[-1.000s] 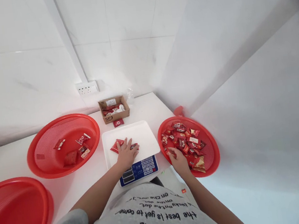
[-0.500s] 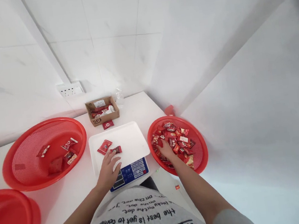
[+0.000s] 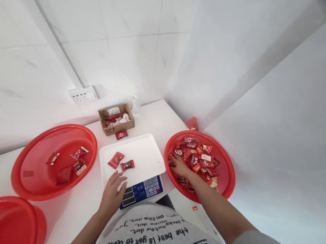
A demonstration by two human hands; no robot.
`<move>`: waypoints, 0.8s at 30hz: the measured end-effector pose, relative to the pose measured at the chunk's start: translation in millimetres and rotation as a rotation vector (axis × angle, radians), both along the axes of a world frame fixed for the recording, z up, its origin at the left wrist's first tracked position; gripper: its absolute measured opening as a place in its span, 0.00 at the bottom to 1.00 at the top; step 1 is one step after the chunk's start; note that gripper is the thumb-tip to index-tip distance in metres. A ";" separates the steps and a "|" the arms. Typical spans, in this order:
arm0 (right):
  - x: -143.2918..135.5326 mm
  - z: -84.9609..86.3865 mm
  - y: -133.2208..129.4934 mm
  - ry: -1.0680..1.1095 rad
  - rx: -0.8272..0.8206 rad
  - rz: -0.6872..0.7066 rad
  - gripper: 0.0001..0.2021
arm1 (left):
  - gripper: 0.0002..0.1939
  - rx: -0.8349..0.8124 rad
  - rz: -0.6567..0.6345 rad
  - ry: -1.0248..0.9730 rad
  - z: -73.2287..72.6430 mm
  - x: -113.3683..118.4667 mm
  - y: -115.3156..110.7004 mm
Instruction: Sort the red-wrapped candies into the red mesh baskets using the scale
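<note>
My left hand (image 3: 112, 192) is open, fingers apart, over the near left edge of the white tray (image 3: 147, 154) of a blue digital scale (image 3: 140, 192). Just beyond its fingertips lie two wrapped candies: a red packet (image 3: 116, 159) and a smaller dark-and-red candy (image 3: 127, 165). On the right, my right hand (image 3: 180, 167) reaches into a red mesh basket (image 3: 229, 173) with many wrapped candies (image 3: 196, 155). Its fingers look spread at the left side of the pile, their tips partly lost among the wrappers. I see nothing held in it.
A second red basket (image 3: 32, 155) with several packets stands left of the scale, and another red basket (image 3: 7, 238) nearer me. Behind the scale are a cardboard box (image 3: 121, 126) of packets, a red packet (image 3: 122, 135) and a clear plastic item (image 3: 135, 104). Walls rise behind and right.
My left hand has drawn back from the dark-and-red candy towards me. My right hand has shifted slightly within the candies, and its fingers look more spread. The view has moved a little.
</note>
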State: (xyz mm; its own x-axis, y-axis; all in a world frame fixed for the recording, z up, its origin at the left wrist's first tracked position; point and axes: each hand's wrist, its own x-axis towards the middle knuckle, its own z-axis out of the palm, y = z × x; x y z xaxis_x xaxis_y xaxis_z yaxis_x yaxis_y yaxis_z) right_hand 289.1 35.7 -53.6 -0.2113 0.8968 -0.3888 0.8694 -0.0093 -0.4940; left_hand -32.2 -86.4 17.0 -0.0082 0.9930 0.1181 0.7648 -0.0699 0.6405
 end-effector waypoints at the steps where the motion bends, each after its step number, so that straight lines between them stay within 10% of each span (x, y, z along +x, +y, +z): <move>1: 3.3 3.5 -2.9 0.020 -0.054 0.025 0.32 | 0.13 -0.009 -0.005 -0.009 0.0 1.0 0.9; 6: 7.6 17.0 -14.5 -0.044 -0.259 0.127 0.45 | 0.14 -0.035 -0.003 -0.041 -0.3 4.9 2.5; 13: -3.8 5.4 -33.7 -0.246 0.065 0.044 0.23 | 0.14 -0.023 -0.016 -0.035 1.3 4.1 -0.6; 24: 21.2 4.2 -0.8 0.083 0.116 -0.247 0.16 | 0.13 -0.027 -0.012 -0.016 5.2 0.8 -4.0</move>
